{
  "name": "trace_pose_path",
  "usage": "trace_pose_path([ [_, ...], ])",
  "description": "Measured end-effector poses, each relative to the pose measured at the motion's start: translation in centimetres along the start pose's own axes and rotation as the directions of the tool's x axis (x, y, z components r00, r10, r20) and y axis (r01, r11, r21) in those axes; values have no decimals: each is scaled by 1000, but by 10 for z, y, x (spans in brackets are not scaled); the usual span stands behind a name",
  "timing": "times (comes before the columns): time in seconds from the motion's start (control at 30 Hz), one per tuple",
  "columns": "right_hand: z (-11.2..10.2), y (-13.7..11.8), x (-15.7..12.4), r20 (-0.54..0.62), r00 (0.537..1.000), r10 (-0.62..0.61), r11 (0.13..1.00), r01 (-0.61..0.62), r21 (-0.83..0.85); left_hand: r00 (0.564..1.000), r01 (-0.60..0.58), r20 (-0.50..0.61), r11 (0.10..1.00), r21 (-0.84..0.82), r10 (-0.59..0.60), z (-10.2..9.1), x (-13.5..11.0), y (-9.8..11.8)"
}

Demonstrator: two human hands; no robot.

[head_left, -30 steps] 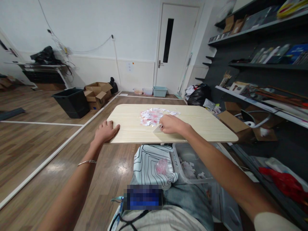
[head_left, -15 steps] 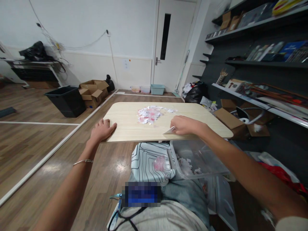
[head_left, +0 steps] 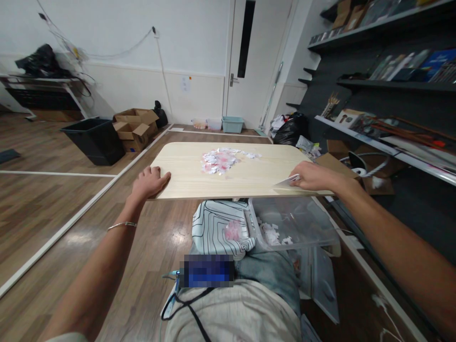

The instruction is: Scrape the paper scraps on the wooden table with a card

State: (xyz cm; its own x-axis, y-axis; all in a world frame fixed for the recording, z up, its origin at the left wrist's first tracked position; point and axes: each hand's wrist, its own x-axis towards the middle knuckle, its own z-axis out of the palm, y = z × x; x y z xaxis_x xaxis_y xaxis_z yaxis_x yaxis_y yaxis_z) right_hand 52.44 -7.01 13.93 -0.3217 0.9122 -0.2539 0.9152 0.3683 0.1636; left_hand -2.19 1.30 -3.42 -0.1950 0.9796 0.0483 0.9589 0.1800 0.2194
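My left hand (head_left: 148,182) lies on the left edge of a pale wooden tabletop (head_left: 185,185), with the thumb spread from the fingers. On the right side of the tabletop, my right hand (head_left: 313,175) is closed round a thin, pale, card-like sheet (head_left: 287,181), whose edge slants down to the wood. What it is made of I cannot tell. A heap of small white and pink paper-like pieces (head_left: 220,160) lies near the far middle, with a thin trail (head_left: 251,155) running off to its right.
Below the near edge are a clear plastic bin (head_left: 295,223) with white pieces in it and a line-patterned cloth bag (head_left: 213,232). A black bin (head_left: 94,142) and cardboard boxes (head_left: 135,126) stand on the left floor. Shelves (head_left: 388,111) line the right.
My right hand has slid right across the tabletop with the card-like sheet. My left hand keeps its place on the edge, and the view has tilted slightly downward.
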Motion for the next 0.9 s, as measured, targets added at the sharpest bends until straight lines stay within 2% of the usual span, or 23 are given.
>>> trace_pose_path([
  [0.13,-4,-2,14,-63,998,26,1000,-26,13,1000,5,-13,1000,2,-5,-3,-2,1],
  [0.37,6,-24,45,-10,999,48,991,-49,-128,1000,26,-6,1000,6,-26,-7,-4,5],
  [0.47,10,-30,38,-16,999,33,991,-35,-126,1000,15,-15,1000,4,-15,-7,-4,4],
  [0.7,18,-40,-1,-42,999,-19,998,17,-54,999,14,-39,1000,-8,-14,-7,-5,3],
  [0.9,24,-28,-10,69,995,-67,992,59,107,1000,22,-15,1000,-5,-22,-8,-6,5],
])
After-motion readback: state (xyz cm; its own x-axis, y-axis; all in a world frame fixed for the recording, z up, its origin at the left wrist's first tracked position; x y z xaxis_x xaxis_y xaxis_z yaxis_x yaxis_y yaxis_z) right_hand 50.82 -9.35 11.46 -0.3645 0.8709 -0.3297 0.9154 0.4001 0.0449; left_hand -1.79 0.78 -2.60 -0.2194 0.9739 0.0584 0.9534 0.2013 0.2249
